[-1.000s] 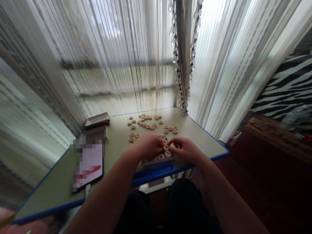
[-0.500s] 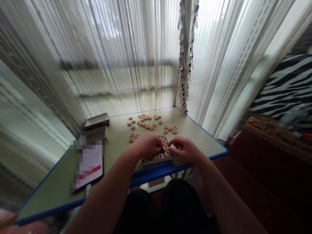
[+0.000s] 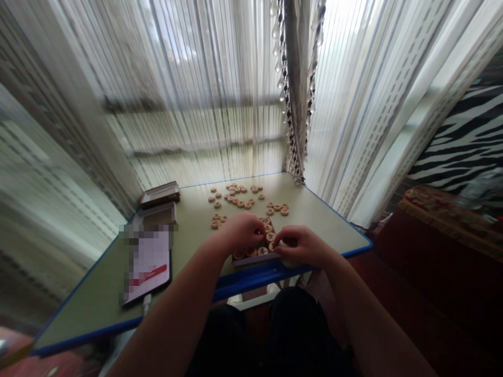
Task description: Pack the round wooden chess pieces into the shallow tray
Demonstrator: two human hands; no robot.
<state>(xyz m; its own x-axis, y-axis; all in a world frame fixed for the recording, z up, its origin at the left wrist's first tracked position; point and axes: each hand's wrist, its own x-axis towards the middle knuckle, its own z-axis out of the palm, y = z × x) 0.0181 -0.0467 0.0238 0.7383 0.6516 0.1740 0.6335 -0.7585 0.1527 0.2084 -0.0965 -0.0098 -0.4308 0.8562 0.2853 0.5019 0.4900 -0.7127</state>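
My left hand (image 3: 240,233) and my right hand (image 3: 302,244) rest close together over a small flat tray (image 3: 256,259) at the near edge of the green table (image 3: 188,246). Round wooden game pieces (image 3: 262,251) with dark marks lie in rows in the tray. Both hands have their fingers curled down onto these pieces. The left fingertips pinch at a piece near the tray's middle; the right fingertips touch pieces beside them. What each hand grips is too small to name. More loose wooden pieces (image 3: 239,198) lie scattered farther back on the table.
A tablet-like device (image 3: 148,264) with a cable lies at the left. Two brown box halves (image 3: 160,193) sit at the back left. Striped curtains (image 3: 220,89) with a beaded tie (image 3: 293,104) hang behind the table. A zebra-patterned surface (image 3: 463,141) and dark red furniture are at the right.
Both hands stayed over the tray; the fingers shifted slightly among the pieces. The camera view moved a little.
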